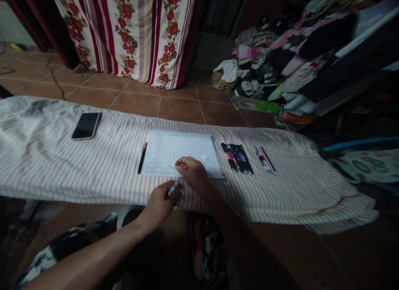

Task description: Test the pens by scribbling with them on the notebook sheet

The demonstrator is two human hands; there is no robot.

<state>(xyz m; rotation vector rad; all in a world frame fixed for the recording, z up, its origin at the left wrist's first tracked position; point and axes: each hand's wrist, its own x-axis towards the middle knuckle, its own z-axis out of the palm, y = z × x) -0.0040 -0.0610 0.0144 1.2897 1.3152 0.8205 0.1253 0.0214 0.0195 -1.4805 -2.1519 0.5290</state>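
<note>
A: What is held?

B: A slim, pale-blue, pen-shaped stick, apparently plastic, is gripped in the left hand, just off the near edge of the white, rectangular, spiral-bound paper notebook.

A: Handling?

B: Judged light, stiff, a bit slick, not fragile. Best taken mid-barrel, between thumb and fingertips. The notebook's sheets are judged soft and easily creased; best steadied flat near the dark coil binding.

A: Left pose?

B: Forearm is stretched in from lower left; fingers are closed around the stick, which is tilted, its upper end pointed toward the right hand.

A: And the right?

B: Held over the page's near part, forearm brought in from lower right. Fingers are curled in; whether anything is pinched cannot be told.

A: Cloth underneath?

B: White striped fabric, slightly wrinkled.
</note>
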